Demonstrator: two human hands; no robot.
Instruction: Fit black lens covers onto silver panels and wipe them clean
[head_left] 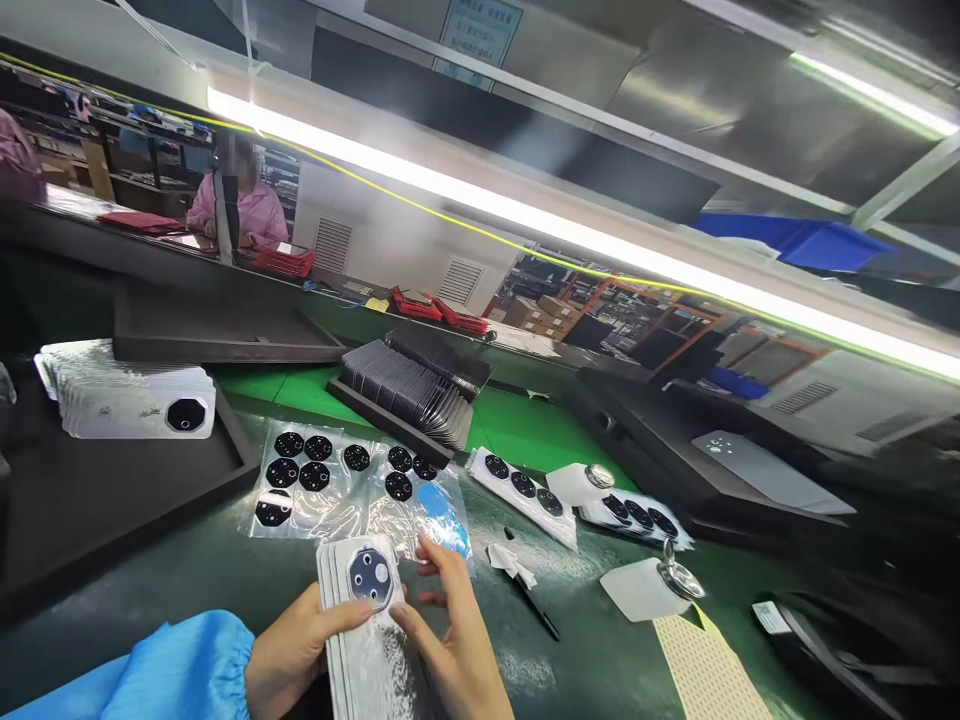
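Observation:
A small stack of silvery, film-covered phone back covers (pixel 379 665) is in my left hand (pixel 304 630), its thumb lying across the top one just under the camera area. That top cover carries a dark, rounded camera-lens piece (pixel 370 578) with several holes. My right hand (pixel 454 635) is beside the stack, fingers apart, thumb by the cover's right edge; whether the thumb touches it I cannot tell. Beyond my hands lies a clear plastic sheet (pixel 337 515) with several black round lens pieces (pixel 314 476) and a blue film patch (pixel 442 515) on it.
At left a black tray (pixel 90 510) holds a fanned stack of covers (pixel 135 400). A black rack of thin plates (pixel 409 385) stands at the back. To the right are white dispenser bottles (pixel 634 590), a black pen (pixel 536 605) and a dotted sheet (pixel 705 665). A person in pink (pixel 259 210) sits beyond.

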